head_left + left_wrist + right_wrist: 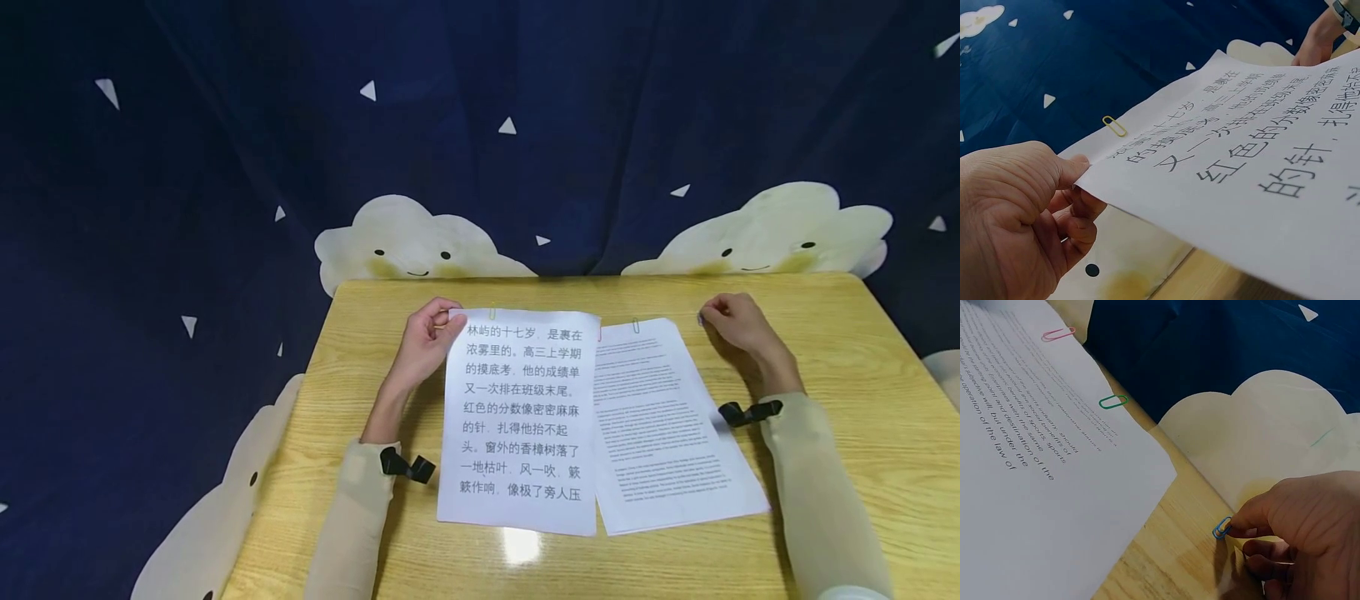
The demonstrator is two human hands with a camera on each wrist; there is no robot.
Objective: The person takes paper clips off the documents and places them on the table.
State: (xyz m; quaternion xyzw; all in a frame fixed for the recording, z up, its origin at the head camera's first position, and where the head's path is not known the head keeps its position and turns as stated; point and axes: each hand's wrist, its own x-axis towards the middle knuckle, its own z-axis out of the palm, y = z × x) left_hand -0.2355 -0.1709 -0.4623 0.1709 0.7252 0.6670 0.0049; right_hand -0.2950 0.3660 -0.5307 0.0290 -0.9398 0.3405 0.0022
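My left hand [429, 346] pinches the top left corner of a sheet of paper [517, 417] printed with large Chinese characters, thumb on top. A yellow paper clip [1114, 126] sits on that sheet's top edge, near the thumb. Between thumb and fingers of my right hand [1310, 531] is a blue paper clip [1222, 528], just over the table. Left of this hand lies a stack of paper [667, 425] with small English print, partly covered by the Chinese sheet. It bears a green paper clip [1114, 402] and a pink paper clip [1059, 334] on its top edge.
The wooden table [862, 433] extends beyond both arms. Behind its far edge hangs a dark blue curtain [570, 150] with white triangles and clouds. A black strap [407, 465] goes round the left wrist, and another [750, 413] round the right.
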